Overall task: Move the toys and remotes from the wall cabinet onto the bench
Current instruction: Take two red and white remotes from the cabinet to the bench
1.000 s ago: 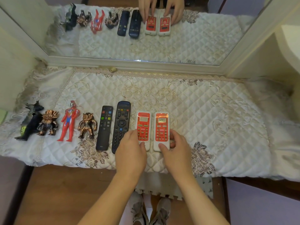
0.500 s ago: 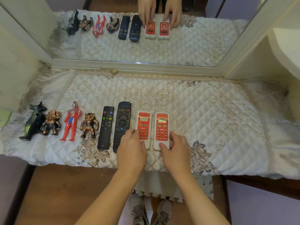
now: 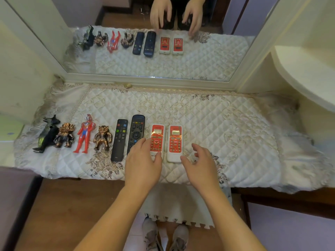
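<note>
Left red remote [image 3: 157,136] and right red remote [image 3: 175,142] lie flat on the quilted surface [image 3: 226,127], side by side and just apart, near its front edge. Their long axes are parallel, running straight away from the person toward the mirror [image 3: 163,67]. Screens sit at the far end, plain white ends toward the hands.

Left hand [image 3: 143,165] — fingers relaxed, over the near end of the left red remote. The thumb tip seems to touch it, but nothing is gripped. Right hand [image 3: 201,165] — fingers spread, loosely curled, empty, just right of the right red remote and not touching. The hands are apart, each nearest its own remote.

Further left lie a large black remote [image 3: 136,131] and a slim black remote [image 3: 119,138] on the same heading, then four toys, a red figure [image 3: 84,134] among them.

Judgement: the row looks complete. Any last nudge would run along the long axis, from the near ends.
</note>
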